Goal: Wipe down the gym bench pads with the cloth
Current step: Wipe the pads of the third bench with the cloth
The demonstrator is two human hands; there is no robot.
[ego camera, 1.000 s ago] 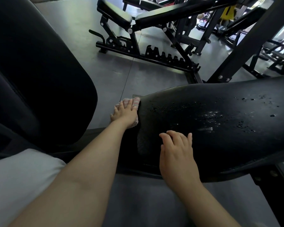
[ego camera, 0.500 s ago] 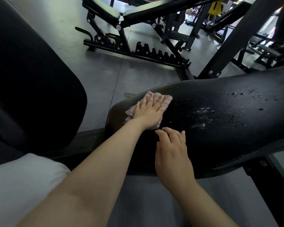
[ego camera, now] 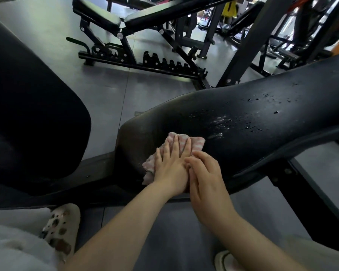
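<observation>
Pulled back from the pad's far rim, the left hand (ego camera: 171,163) now presses the pink striped cloth (ego camera: 196,142) flat-fingered on the bench pad (ego camera: 262,122) beside the loosely curled, empty right hand (ego camera: 205,177), so droplets (ego camera: 221,122) at two o'clock remain unwiped.

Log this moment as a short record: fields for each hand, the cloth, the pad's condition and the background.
left hand: flat, fingers straight, pressing the cloth onto the pad
right hand: resting on the pad's near edge, fingers loosely curled, beside the left hand
cloth: pink-and-white, crumpled, on the pad's left end
pad: black, droplets to the right of the cloth
background: adjustable bench on grey floor
</observation>
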